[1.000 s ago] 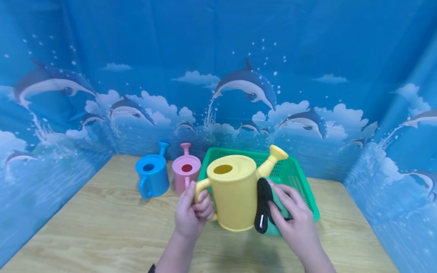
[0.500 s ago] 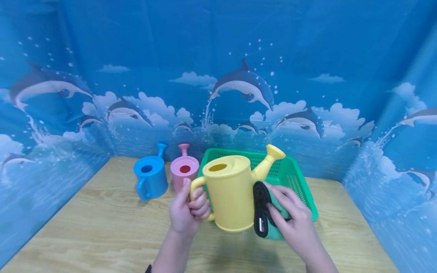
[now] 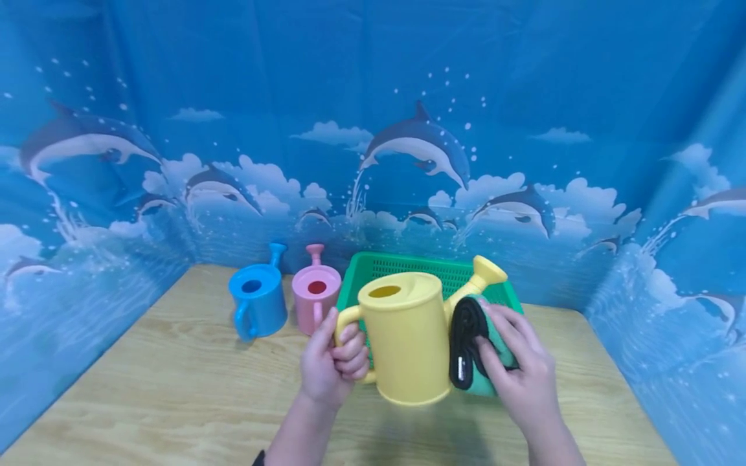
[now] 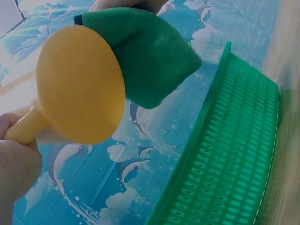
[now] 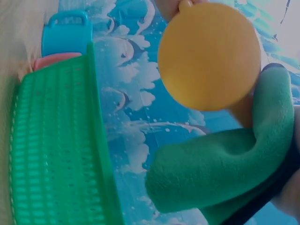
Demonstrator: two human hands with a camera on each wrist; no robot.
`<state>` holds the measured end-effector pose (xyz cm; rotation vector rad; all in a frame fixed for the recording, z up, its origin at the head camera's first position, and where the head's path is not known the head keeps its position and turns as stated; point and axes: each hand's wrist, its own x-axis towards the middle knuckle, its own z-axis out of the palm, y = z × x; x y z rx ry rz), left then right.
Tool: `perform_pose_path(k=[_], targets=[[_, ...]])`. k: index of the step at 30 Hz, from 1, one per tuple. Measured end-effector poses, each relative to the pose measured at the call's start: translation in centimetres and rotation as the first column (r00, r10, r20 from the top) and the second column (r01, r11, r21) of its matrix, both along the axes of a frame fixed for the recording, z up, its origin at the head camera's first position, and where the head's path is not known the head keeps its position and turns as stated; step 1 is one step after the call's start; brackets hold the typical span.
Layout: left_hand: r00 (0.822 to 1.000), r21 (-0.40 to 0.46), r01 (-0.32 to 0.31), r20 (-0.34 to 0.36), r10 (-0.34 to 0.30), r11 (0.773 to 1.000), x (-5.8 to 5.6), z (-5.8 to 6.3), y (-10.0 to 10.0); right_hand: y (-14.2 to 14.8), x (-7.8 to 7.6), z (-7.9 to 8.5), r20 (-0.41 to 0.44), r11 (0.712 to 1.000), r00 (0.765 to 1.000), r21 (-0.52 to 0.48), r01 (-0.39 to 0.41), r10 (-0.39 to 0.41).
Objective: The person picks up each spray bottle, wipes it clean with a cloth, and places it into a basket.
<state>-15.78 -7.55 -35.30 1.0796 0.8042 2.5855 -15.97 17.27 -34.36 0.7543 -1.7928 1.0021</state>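
Observation:
My left hand [image 3: 333, 362] grips the handle of a yellow watering can [image 3: 408, 343], holding it upright above the table with its spout to the right. In my right hand [image 3: 524, 369] is a folded green cloth [image 3: 481, 382] with black edging, pinched between thumb and fingers. The cloth lies against the can's right side, just under the spout. From the left wrist view the can's round base [image 4: 79, 84] shows with the cloth [image 4: 150, 56] beside it. The right wrist view also has the base [image 5: 208, 56], with the cloth [image 5: 201, 168] below it.
Behind the yellow can stands a green perforated basket [image 3: 402, 260], partly hidden. To its left on the wooden table [image 3: 192, 375] are a pink watering can [image 3: 316, 304] and a blue watering can [image 3: 261, 304]. A dolphin-print backdrop [image 3: 326, 77] encloses the back and sides.
The yellow watering can and cloth shift slightly left, then back right and a little lower. The cloth stays at the can's right side, and both hands keep their holds.

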Motion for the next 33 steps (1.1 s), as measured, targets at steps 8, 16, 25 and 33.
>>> perform_pose_path(k=[8,16,25,33], targets=[[0.990,0.037,-0.133,0.056,0.131,0.990,-0.1,0.0,-1.0,0.0,0.4,-0.6,0.194,0.954,0.963,0.195,-0.226,0.188],[0.990,0.052,-0.134,0.039,0.132,0.990,-0.5,-0.3,-0.9,0.9,0.9,0.1,0.277,0.924,0.948,0.297,-0.242,0.159],[0.992,-0.071,-0.118,-0.053,0.114,0.990,-0.2,-0.1,-0.7,0.5,0.4,0.4,0.121,0.967,0.986,0.211,-0.142,0.119],[0.993,-0.087,-0.116,-0.036,0.113,0.989,0.4,0.3,0.0,-0.1,0.1,0.3,0.088,0.996,0.992,-0.006,0.091,-0.090]])
